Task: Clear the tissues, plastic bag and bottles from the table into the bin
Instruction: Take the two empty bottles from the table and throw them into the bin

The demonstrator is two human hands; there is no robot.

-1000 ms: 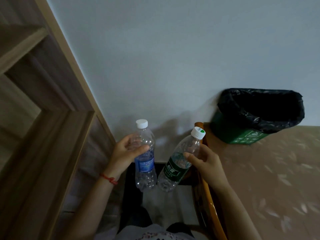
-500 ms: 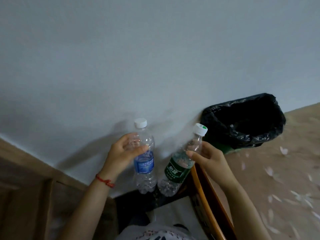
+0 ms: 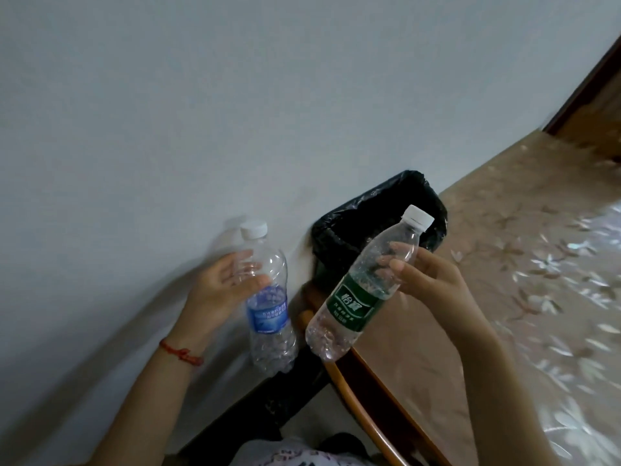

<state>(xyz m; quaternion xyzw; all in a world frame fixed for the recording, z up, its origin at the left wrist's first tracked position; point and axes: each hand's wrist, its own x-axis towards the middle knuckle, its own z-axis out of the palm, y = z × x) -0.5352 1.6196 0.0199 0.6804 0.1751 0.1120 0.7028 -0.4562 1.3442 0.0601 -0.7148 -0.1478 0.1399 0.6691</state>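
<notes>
Bottles [image 3: 356, 290] in both hands, bin [image 3: 339, 227] behind.

A clear, empty plastic bottle with a blue label and white cap [image 3: 267, 294] stood nearly upright in the air, gripped around its upper body. Beside it, apart, a clear, empty plastic bottle with a green label and white cap [image 3: 364, 287] leaned its cap toward a bin lined with a black plastic bag [image 3: 339, 230], which stood against the wall, its mouth open.
</notes>
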